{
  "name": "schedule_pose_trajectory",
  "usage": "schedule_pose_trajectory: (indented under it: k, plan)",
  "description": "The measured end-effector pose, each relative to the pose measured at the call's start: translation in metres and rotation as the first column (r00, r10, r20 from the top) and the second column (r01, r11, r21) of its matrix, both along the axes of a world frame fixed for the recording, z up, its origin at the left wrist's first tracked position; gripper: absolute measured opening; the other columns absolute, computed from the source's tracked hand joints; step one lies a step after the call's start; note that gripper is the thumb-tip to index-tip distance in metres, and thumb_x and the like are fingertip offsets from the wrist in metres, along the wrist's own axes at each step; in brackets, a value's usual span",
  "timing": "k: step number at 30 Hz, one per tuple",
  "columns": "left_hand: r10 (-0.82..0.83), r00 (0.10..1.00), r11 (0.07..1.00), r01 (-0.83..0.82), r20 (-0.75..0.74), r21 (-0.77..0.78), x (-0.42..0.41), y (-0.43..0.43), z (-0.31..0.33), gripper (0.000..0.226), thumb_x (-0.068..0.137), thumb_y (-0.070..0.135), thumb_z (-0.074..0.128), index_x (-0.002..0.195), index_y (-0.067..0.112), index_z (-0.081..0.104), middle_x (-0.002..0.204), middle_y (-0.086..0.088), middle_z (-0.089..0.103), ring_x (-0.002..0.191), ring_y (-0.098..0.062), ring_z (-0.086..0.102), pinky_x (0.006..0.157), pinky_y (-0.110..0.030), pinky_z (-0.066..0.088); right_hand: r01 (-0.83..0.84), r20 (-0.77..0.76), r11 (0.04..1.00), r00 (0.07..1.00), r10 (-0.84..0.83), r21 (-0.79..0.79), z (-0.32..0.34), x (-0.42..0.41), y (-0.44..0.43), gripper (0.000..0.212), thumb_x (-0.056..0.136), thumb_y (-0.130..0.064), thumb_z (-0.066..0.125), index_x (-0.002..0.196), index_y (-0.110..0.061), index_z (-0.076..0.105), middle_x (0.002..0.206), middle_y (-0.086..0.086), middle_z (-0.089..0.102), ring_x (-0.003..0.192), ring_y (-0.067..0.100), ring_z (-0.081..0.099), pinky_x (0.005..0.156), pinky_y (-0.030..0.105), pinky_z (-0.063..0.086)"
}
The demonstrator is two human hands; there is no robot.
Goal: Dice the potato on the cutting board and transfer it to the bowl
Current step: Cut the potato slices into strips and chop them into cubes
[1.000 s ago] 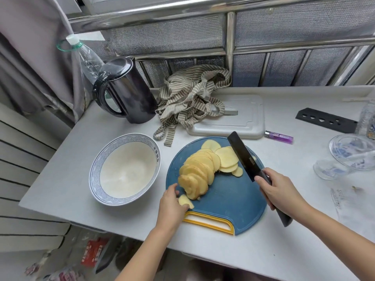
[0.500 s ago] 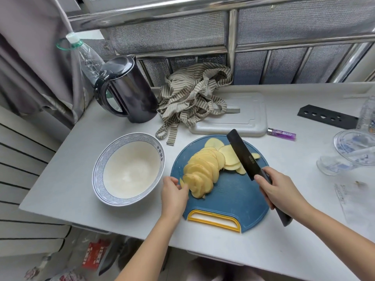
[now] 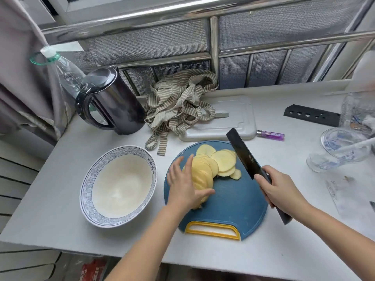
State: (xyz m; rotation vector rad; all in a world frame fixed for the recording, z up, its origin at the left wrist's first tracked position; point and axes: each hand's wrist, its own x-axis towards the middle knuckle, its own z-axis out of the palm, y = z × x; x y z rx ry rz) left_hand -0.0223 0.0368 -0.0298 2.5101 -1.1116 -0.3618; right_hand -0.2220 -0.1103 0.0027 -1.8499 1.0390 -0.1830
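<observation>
The potato is found toward the back of the blue cutting board, already cut into thin round slices that are fanned out in an overlapping pile. No strips or cubes can be seen, so only the first pass of the dicing looks done, tbh. The slices would probably need to be stacked, cut into strips and then cut crosswise before anything counts as diced. The transfer hasn't been started either: the bowl, just left of the board, is seen with nothing in it.

The left hand is laid over the near-left end of the pile. Its grip is spread wide, with fingers straight and thumb set against the slices, so it reads more as pressing or gathering than pinching. The knife is held in the right hand, the grip wrapped tight round the dark handle. The black blade is angled over the right side of the board, just beside the far slices; whether they're being touched can't be told.

Further out on the pale surface, a dark kettle is parked behind the bowl. A striped cloth is bunched up behind the board and partly draped on a white tray. A purple lighter is lying just beside that, and some glassware is off to the right.
</observation>
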Motion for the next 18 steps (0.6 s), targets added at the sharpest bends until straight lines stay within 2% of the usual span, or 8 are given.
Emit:
schedule_pose_trajectory:
  k: [2, 4, 7, 10, 16, 18]
  plan:
    - [-0.117, 0.993, 0.980, 0.115, 0.005, 0.160, 0.002, -0.027, 0.004, 0.119, 0.062, 0.070, 0.072, 0.153, 0.036, 0.004, 0.157, -0.008, 0.001, 0.146, -0.028, 0.000, 0.118, -0.051, 0.006, 0.020, -0.007, 1.000, 1.000, -0.020, 0.000, 0.001, -0.001, -0.001, 0.017, 0.098, -0.020, 0.050, 0.083, -0.011, 0.052, 0.054, 0.006, 0.052, 0.034, 0.013, 0.044, 0.039, 0.028, 0.042]
    - [-0.160, 0.987, 0.949, 0.161, -0.028, 0.272, 0.001, -0.047, 0.004, 0.114, 0.066, 0.073, 0.068, 0.153, 0.037, 0.002, 0.160, -0.007, -0.004, 0.147, -0.030, -0.005, 0.117, -0.055, 0.004, 0.045, -0.009, 0.999, 0.999, -0.045, 0.015, 0.000, -0.001, -0.002, 0.017, 0.097, -0.020, 0.051, 0.085, -0.008, 0.052, 0.055, 0.007, 0.050, 0.036, 0.014, 0.043, 0.038, 0.028, 0.042]
    - [-0.094, 0.994, 0.955, 0.107, -0.057, 0.277, 0.004, -0.060, 0.000, 0.097, 0.073, 0.072, 0.062, 0.150, 0.031, 0.020, 0.155, -0.009, 0.017, 0.143, -0.029, 0.016, 0.114, -0.050, 0.018, 0.091, 0.003, 0.995, 0.996, -0.091, 0.033, -0.002, -0.002, -0.003, 0.017, 0.097, -0.020, 0.051, 0.086, -0.007, 0.053, 0.059, 0.010, 0.051, 0.041, 0.018, 0.045, 0.040, 0.031, 0.044]
    - [-0.043, 0.999, 0.969, 0.046, -0.018, 0.241, 0.007, -0.061, -0.002, 0.074, 0.079, 0.061, 0.063, 0.138, 0.025, 0.037, 0.136, -0.005, 0.038, 0.128, -0.026, 0.036, 0.105, -0.041, 0.031, 0.126, 0.012, 0.991, 0.992, -0.126, 0.044, -0.002, -0.003, -0.003, 0.015, 0.097, -0.020, 0.051, 0.085, -0.010, 0.053, 0.061, 0.011, 0.053, 0.044, 0.020, 0.046, 0.041, 0.032, 0.046]
    - [0.025, 0.999, 0.966, -0.015, -0.037, 0.260, 0.011, -0.064, 0.002, 0.064, 0.082, 0.051, 0.063, 0.132, 0.019, 0.040, 0.132, -0.007, 0.041, 0.124, -0.028, 0.040, 0.101, -0.041, 0.035, 0.200, 0.001, 0.979, 0.980, -0.200, 0.027, -0.003, -0.011, -0.004, 0.017, 0.097, -0.020, 0.051, 0.085, -0.008, 0.052, 0.060, 0.013, 0.053, 0.039, 0.018, 0.046, 0.039, 0.033, 0.044]
    - [0.014, 1.000, 0.956, -0.016, 0.008, 0.293, 0.010, -0.068, 0.005, 0.067, 0.082, 0.051, 0.064, 0.132, 0.015, 0.039, 0.134, -0.009, 0.041, 0.125, -0.029, 0.039, 0.102, -0.041, 0.034, 0.222, -0.003, 0.975, 0.975, -0.222, 0.026, -0.004, -0.015, -0.003, 0.018, 0.096, -0.020, 0.051, 0.085, -0.006, 0.051, 0.062, 0.018, 0.053, 0.039, 0.019, 0.046, 0.040, 0.035, 0.044]
